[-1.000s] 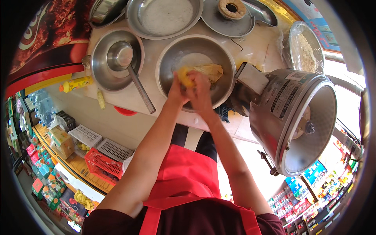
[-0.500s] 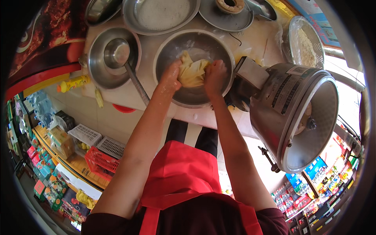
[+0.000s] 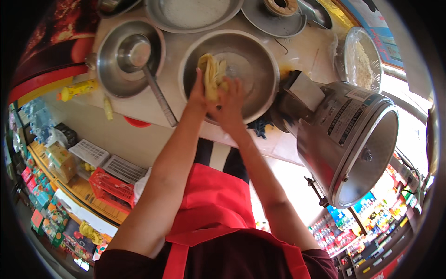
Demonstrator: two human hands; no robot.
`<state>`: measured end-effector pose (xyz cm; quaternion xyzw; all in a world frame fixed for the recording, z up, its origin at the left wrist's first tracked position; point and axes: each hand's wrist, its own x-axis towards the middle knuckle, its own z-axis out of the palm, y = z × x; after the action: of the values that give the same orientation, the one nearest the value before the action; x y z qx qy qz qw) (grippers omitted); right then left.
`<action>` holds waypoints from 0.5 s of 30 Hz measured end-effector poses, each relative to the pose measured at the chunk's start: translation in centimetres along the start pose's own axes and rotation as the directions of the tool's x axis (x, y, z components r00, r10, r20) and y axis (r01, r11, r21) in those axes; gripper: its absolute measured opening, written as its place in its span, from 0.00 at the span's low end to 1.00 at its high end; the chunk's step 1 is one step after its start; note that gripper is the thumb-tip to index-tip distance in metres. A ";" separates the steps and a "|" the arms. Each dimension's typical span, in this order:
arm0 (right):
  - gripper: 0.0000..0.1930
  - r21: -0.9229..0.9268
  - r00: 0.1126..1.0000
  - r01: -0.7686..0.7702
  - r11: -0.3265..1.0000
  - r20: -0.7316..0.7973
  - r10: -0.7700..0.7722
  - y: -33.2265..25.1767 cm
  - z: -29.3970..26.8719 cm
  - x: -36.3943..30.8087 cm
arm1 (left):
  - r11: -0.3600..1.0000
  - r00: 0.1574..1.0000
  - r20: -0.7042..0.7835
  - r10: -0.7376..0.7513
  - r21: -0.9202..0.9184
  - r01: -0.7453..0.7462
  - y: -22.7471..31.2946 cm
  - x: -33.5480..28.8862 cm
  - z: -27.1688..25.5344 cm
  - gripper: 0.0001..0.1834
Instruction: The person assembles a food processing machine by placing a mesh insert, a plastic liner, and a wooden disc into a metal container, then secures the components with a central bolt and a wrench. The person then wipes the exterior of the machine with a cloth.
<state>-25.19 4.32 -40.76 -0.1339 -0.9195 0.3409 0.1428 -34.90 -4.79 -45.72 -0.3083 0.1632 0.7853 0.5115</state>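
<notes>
A soft, pale yellow folded piece (image 3: 212,74) is bunched up on the left side of a wide steel basin (image 3: 265,63). It hangs in loose folds like cloth or a sheet of dough; I cannot tell which. My left hand (image 3: 199,90) grips it from the left side. My right hand (image 3: 231,103) is at its lower right edge, fingers apart and slightly blurred. Whitish smears mark the basin's bottom. Left of it, a steel ladle (image 3: 155,90) rests in a smaller steel bowl (image 3: 108,76), its handle slanting over the rim.
Behind stand a pan of whitish liquid (image 3: 195,14) and a flat metal lid (image 3: 267,21). A large steel drum machine (image 3: 325,116) is close on the right, beyond it a perforated basin (image 3: 340,60) of pale flour-like stuff. A yellow bottle (image 3: 79,89) lies at the left.
The yellow piece was stretched between both hands mid-basin; now it is gathered at the left. My right hand has moved left and its fingers have spread.
</notes>
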 end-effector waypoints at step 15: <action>0.19 -0.188 0.933 -0.357 0.915 -0.117 0.340 10.7 2.5 2.4 | 0.900 0.879 -0.332 0.342 0.384 -0.206 -0.3 -1.1 1.8 0.58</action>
<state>-26.68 11.44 -49.31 -0.3235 -0.9045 0.2581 0.1028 -34.89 -4.46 -43.63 -0.3400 0.4364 0.7332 0.3954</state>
